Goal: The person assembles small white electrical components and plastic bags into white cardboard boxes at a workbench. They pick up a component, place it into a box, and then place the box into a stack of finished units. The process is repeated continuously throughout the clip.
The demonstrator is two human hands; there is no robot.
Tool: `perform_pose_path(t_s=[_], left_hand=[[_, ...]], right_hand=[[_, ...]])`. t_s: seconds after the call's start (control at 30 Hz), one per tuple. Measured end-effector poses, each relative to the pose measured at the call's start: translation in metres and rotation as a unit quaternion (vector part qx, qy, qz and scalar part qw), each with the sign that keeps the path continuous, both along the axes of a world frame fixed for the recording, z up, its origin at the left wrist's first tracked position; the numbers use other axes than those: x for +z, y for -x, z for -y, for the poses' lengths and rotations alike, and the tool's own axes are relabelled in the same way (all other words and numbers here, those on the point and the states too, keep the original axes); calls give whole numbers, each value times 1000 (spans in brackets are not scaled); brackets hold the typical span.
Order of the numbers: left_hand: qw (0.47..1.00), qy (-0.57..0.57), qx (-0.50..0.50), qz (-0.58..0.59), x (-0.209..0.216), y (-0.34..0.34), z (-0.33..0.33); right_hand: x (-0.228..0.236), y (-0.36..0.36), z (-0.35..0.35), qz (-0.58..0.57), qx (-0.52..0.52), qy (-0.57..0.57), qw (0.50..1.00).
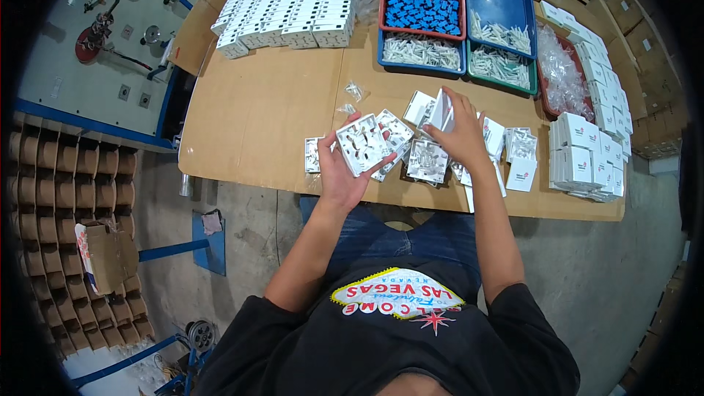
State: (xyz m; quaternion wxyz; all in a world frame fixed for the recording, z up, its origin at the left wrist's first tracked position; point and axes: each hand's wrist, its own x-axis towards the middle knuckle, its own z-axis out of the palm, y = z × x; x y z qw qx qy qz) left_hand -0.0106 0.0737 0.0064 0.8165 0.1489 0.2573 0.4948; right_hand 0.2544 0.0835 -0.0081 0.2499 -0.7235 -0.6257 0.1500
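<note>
My left hand (339, 180) holds up a square white plastic plate with dark cutouts (363, 144), gripped between thumb and fingers. To its right, my right hand (466, 136) is closed on a thin white box (442, 111), tipped on edge; its contents, if any, cannot be made out. Between and below the hands lie more such plates, one of them a white plate (427, 161) close to the table's near edge. Another white plate (313, 155) is left of my left hand. Two small clear bags (355, 91) of white pieces lie beyond it.
Rows of white boxes (293, 11) stand at the back left of the cardboard-covered table (249, 117). At the back are a red tray of blue parts (424, 0) and trays of white plugs (422, 53). Stacked white boxes (579, 150) line the right side, beside clear bags (561, 70).
</note>
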Motion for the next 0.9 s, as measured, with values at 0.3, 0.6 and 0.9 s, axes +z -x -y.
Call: perform_pose_path(t_s=[0.3, 0.6, 0.9], left_hand=[[998, -37, 31, 39, 0, -18, 6], [989, -90, 93, -65, 15, -40, 22], [987, -125, 75, -61, 23, -43, 30]], right_hand=[[12, 26, -16, -313, 48, -244, 917], [34, 113, 46, -235, 89, -209, 945], [23, 115, 52, -231, 102, -247, 935]])
